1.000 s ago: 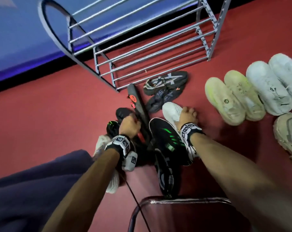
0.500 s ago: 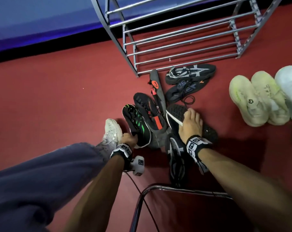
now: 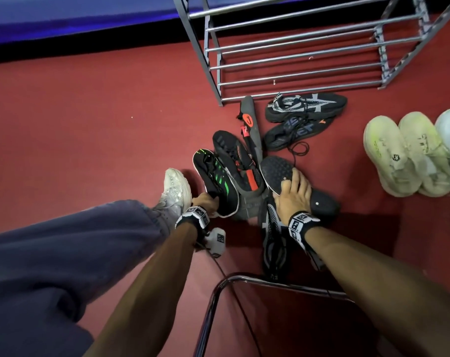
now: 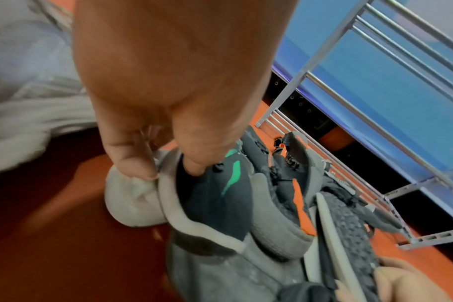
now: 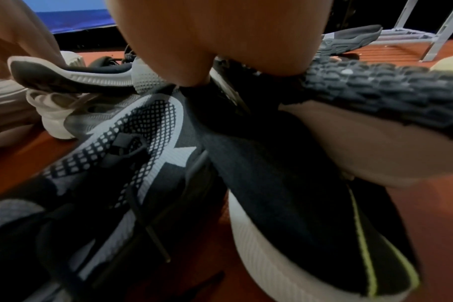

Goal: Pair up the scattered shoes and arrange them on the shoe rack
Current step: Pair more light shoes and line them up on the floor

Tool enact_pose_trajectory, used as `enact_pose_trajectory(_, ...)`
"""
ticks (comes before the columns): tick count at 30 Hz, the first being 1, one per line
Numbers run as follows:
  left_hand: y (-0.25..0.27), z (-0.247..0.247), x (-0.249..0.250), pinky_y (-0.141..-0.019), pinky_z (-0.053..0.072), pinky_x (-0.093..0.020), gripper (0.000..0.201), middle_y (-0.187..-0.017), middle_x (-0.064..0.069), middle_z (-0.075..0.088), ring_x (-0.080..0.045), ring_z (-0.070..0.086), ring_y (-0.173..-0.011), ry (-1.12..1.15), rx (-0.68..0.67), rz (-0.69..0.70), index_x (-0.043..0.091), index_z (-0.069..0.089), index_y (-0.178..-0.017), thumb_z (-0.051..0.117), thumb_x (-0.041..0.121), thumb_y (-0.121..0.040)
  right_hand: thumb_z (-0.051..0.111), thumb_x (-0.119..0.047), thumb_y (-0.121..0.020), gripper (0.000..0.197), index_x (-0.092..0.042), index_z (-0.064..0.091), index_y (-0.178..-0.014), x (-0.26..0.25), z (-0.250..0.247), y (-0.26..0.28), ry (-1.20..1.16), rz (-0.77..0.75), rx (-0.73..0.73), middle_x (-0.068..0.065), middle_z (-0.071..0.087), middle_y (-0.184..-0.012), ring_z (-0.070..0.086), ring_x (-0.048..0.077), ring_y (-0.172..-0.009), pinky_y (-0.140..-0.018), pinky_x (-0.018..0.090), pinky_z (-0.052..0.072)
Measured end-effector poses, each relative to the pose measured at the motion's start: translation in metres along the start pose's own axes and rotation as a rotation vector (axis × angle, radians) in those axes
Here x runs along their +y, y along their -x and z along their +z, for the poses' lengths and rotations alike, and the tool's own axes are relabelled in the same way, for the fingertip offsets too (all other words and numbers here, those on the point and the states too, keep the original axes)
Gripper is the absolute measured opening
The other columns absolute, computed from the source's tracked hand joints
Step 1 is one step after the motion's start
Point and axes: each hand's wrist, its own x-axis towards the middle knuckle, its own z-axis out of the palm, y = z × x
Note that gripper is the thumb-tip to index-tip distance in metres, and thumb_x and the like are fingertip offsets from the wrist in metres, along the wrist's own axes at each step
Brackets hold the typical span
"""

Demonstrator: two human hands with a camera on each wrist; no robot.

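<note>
My left hand [image 3: 209,202] pinches the heel collar of a black shoe with green stripes [image 3: 216,181], lying toe away from me on the red floor. In the left wrist view, thumb and a finger of that hand [image 4: 168,171] clamp the collar of the same shoe [image 4: 215,194]. My right hand [image 3: 293,188] grips a black shoe turned sole-up [image 3: 276,171]. The right wrist view shows the thumb tucked inside that shoe [image 5: 285,163], its knobbly sole [image 5: 375,87] to the right. The grey shoe rack [image 3: 296,65] stands bare beyond the pile.
Around my hands lie a black-and-orange shoe [image 3: 236,166], a grey shoe on its side [image 3: 251,124], two dark shoes [image 3: 306,106] by the rack and a black-and-white mesh shoe [image 3: 275,243]. Pale shoes [image 3: 388,155] line the right. A chrome frame [image 3: 218,292] is near me.
The right hand has turned its shoe from white side showing to black sole up. The left hand has slid back to the green-striped shoe's heel. My view has shifted left.
</note>
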Motion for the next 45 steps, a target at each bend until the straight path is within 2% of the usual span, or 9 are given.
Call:
enact_pose_trajectory(4, 0.005, -0.003, -0.006, -0.042, 0.045, -0.024, 0.038, -0.074, -0.004, 0.063, -0.018, 0.060, -0.057, 0.172, -0.078, -0.042, 0.008, 0.060, -0.097, 0.056, 0.046, -0.100, 0.060, -0.035, -0.089, 0.037, -0.008, 0.048, -0.112, 0.003, 0.000, -0.003, -0.045, -0.004, -0.061, 0.024, 0.022, -0.156, 0.025, 0.042, -0.141, -0.114, 0.059, 0.023)
enact_pose_trajectory(9, 0.004, -0.011, -0.010, -0.054, 0.047, -0.024, 0.035, -0.095, -0.011, 0.067, -0.022, 0.062, -0.072, 0.262, -0.105, -0.019, 0.008, 0.061, -0.105, 0.067, 0.041, -0.096, 0.067, -0.032, -0.087, 0.037, -0.011, 0.044, -0.108, 0.009, -0.011, -0.007, -0.109, -0.006, -0.129, 0.020, 0.019, -0.157, 0.026, 0.041, -0.137, -0.113, 0.058, 0.027)
enact_pose_trajectory(13, 0.011, -0.026, -0.008, -0.088, 0.051, -0.035, 0.025, -0.094, -0.007, 0.064, -0.020, 0.059, -0.091, 0.445, -0.219, -0.064, 0.012, 0.056, -0.093, 0.064, 0.034, -0.099, 0.071, -0.036, -0.085, 0.037, -0.019, 0.042, -0.102, 0.017, -0.021, -0.011, -0.166, -0.022, -0.135, 0.014, 0.019, -0.156, 0.033, 0.037, -0.130, -0.107, 0.053, 0.035)
enact_pose_trajectory(18, 0.025, -0.046, -0.005, -0.062, 0.055, -0.017, 0.039, -0.109, -0.010, 0.069, -0.014, 0.063, -0.084, 0.536, -0.430, -0.077, 0.004, 0.058, -0.125, 0.040, 0.036, -0.109, 0.080, -0.036, -0.077, 0.046, -0.027, 0.039, -0.095, 0.027, -0.035, -0.015, -0.236, -0.047, -0.144, 0.005, 0.022, -0.151, 0.033, 0.034, -0.126, -0.101, 0.050, 0.040)
enact_pose_trajectory(22, 0.062, -0.057, 0.004, -0.081, 0.057, -0.031, 0.054, -0.113, -0.023, 0.071, -0.035, 0.068, -0.108, 0.617, -0.381, -0.061, -0.008, 0.048, -0.142, 0.041, 0.034, -0.109, 0.091, -0.026, -0.064, 0.081, -0.026, 0.037, -0.125, 0.031, -0.041, -0.015, -0.297, 0.003, -0.137, 0.007, 0.023, -0.150, 0.036, 0.035, -0.127, -0.108, 0.049, 0.039)
enact_pose_trajectory(26, 0.078, -0.061, 0.019, -0.053, 0.053, -0.023, 0.062, -0.080, -0.008, 0.074, -0.019, 0.069, -0.059, 0.720, -0.349, 0.021, 0.004, 0.070, -0.110, 0.052, 0.062, -0.096, 0.088, -0.024, -0.067, 0.116, -0.023, 0.011, -0.154, 0.031, -0.049, -0.016, -0.286, 0.132, -0.239, 0.015, 0.036, -0.145, 0.037, 0.037, -0.127, -0.110, 0.045, 0.036)
enact_pose_trajectory(30, 0.102, -0.069, 0.055, -0.069, 0.046, -0.029, 0.038, -0.088, -0.005, 0.074, -0.018, 0.063, -0.074, 0.821, -0.339, 0.093, 0.014, 0.072, -0.098, 0.069, 0.051, -0.091, 0.083, -0.018, -0.065, 0.108, -0.019, 0.017, -0.151, 0.033, -0.067, -0.020, -0.323, 0.246, -0.300, 0.015, 0.041, -0.143, 0.039, 0.037, -0.129, -0.109, 0.042, 0.036)
enact_pose_trajectory(35, 0.134, -0.097, 0.086, -0.055, 0.054, -0.034, 0.053, -0.093, -0.015, 0.075, -0.026, 0.067, -0.070, 0.562, 0.015, 0.101, -0.001, 0.068, -0.099, 0.083, 0.033, -0.061, 0.089, -0.025, -0.053, 0.098, -0.020, 0.036, -0.135, 0.036, -0.100, -0.028, -0.705, 0.516, -0.293, 0.008, 0.059, -0.126, 0.058, 0.031, -0.114, -0.099, 0.038, 0.049)
enact_pose_trajectory(45, 0.238, -0.207, 0.151, -0.051, 0.046, -0.020, 0.011, -0.073, 0.000, 0.066, -0.013, 0.057, -0.058, 0.308, 0.217, 0.486, 0.014, 0.066, -0.079, 0.067, 0.018, -0.089, 0.090, -0.035, -0.052, 0.096, -0.026, 0.043, -0.135, 0.045, -0.197, -0.055, -1.122, 0.443, -0.121, -0.004, 0.068, -0.115, 0.066, 0.018, -0.104, -0.099, 0.038, 0.052)
